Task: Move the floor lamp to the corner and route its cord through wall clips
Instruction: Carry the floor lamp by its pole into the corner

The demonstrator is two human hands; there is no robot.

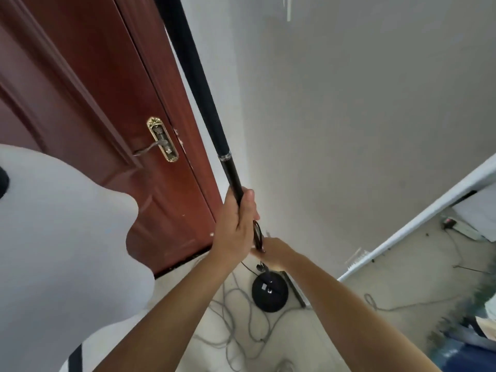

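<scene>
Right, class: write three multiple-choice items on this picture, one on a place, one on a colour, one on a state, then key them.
1. Where is the round black lamp base?
A on the floor by the white wall corner
B on a table
C on a chair

2. What colour is the panelled wooden door?
A white
B reddish brown
C green

3. How is the left hand?
A open
B gripping the black lamp pole
C in a pocket

Key: A, it stands among grey cords; B, red-brown panels; B, fingers wrap the pole.
</scene>
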